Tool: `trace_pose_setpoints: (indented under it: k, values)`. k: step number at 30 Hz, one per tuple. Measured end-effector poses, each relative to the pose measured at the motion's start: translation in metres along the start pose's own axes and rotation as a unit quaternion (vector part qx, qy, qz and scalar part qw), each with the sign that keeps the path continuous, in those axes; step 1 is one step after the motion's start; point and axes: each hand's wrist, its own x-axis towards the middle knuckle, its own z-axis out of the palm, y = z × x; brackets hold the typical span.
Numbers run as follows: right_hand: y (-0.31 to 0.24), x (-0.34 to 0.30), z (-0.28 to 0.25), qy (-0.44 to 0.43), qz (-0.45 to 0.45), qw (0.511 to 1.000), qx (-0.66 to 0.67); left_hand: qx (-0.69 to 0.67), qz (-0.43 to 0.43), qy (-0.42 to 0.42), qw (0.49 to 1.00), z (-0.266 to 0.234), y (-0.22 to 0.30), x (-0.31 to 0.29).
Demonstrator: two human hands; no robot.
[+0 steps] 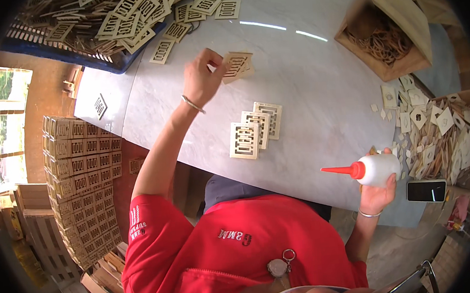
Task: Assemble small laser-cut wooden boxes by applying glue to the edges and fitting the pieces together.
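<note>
My left hand (202, 79) is stretched out over the table and pinches the edge of a pair of thin slotted wooden panels (237, 64). The two overlap slightly askew; whether they touch the tabletop I cannot tell. At the right, my right hand (379, 195) is wrapped round a white squeeze bottle (379, 170), its long red nozzle (345, 170) pointing left. Between my hands, nearer to me, three slotted wooden panels (244, 141) lie fanned over one another on the pale marbled table (319, 102).
A blue basket (125, 61) overflows with slotted panels at the far left. One panel (100, 107) lies by the left edge. A wooden box of rubber bands (386, 43), many wood offcuts (430, 138) and a phone (426, 191) are on the right. Stacked panel blocks (85, 184) stand left.
</note>
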Motion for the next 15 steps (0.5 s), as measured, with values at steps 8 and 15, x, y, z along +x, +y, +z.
trace_pose_setpoints:
  k: [8, 15]
  values:
    - [-0.006, -0.013, 0.003, -0.003, -0.003, 1.000, -0.009, 0.137, 0.466, 0.075, 0.871, -0.016, 0.045, -0.059]
    - [-0.010, -0.015, 0.002, -0.065, 0.002, 0.998, 0.022, 0.150, 0.559, 0.083, 0.811, -0.023, 0.076, -0.099]
